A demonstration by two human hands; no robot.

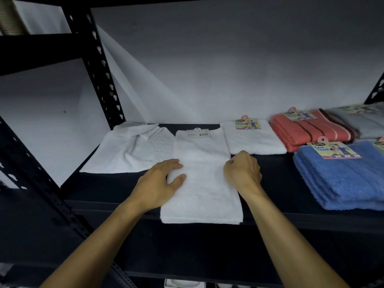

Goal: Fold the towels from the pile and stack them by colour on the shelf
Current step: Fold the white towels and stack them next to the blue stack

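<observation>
A long white towel (202,183) folded into a narrow strip lies on the black shelf (116,190), its near end hanging over the front edge. My left hand (160,183) grips its left edge, thumb on top and fingers curled at the fold. At the towel's right edge sits my right hand (243,171), fingers curled round the cloth. A rumpled white towel (133,150) lies to the left. A folded white towel (254,138) with a paper tag lies behind right.
Right of the white ones lie a folded coral striped towel (311,129), a grey towel (361,119) at the far right and a blue stack (342,179) near the front. Black perforated uprights (101,69) frame the shelf on the left; a white wall is behind.
</observation>
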